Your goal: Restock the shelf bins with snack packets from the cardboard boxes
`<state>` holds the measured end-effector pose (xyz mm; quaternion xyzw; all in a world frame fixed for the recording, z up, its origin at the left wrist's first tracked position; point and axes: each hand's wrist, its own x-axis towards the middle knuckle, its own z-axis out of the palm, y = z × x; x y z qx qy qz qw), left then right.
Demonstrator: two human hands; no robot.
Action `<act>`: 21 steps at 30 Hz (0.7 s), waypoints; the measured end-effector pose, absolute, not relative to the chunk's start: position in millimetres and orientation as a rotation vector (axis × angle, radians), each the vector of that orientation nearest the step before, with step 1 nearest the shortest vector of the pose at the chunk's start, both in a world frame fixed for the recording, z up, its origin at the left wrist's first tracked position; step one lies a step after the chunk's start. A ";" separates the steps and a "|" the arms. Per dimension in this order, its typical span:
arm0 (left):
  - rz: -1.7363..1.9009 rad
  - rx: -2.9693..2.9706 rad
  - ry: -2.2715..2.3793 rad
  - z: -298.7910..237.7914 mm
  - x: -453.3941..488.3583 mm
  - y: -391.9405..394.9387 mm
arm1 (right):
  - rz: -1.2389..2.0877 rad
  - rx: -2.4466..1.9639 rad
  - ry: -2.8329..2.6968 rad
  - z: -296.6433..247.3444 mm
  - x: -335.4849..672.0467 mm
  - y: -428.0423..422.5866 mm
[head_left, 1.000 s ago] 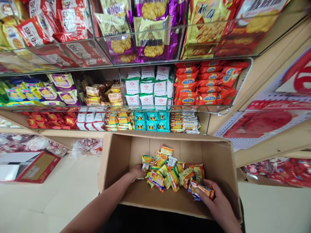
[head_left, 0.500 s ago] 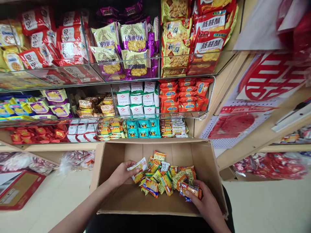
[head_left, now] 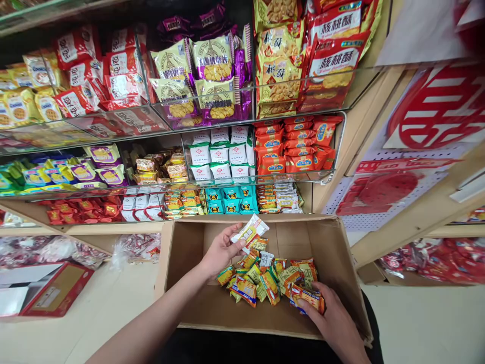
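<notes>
Pinching white-yellow snack packet (head_left: 250,230), left hand (head_left: 222,250) above box (head_left: 187,258); right hand (head_left: 333,321) grip clasping orange packet (head_left: 307,298).

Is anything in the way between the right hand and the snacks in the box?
No, nothing visible. The right hand grips an orange packet at the edge of the pile in the box. The left hand holds a white packet above the pile.

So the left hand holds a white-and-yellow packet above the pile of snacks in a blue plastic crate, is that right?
Not quite: the head view shows a cardboard box, not a blue plastic crate. The left hand does hold the white-and-yellow packet above the pile of snacks.
</notes>
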<state>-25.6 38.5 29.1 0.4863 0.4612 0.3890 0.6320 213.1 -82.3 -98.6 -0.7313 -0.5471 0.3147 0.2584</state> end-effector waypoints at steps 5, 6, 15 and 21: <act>0.857 1.305 1.079 48.1 -24.5 57.5 | 0.801 -2.014 -1.518 -95.9 209.6 -82.1; 0.889 1.367 1.109 51.3 -24.1 64.9 | 0.793 -2.016 -1.530 -94.9 208.9 -81.9; 0.774 1.904 1.331 61.1 11.2 142.8 | 0.721 -2.017 -1.619 -90.0 208.4 -81.2; 0.998 2.033 1.164 61.5 22.5 90.4 | 0.694 -2.024 -1.657 -90.9 211.2 -82.6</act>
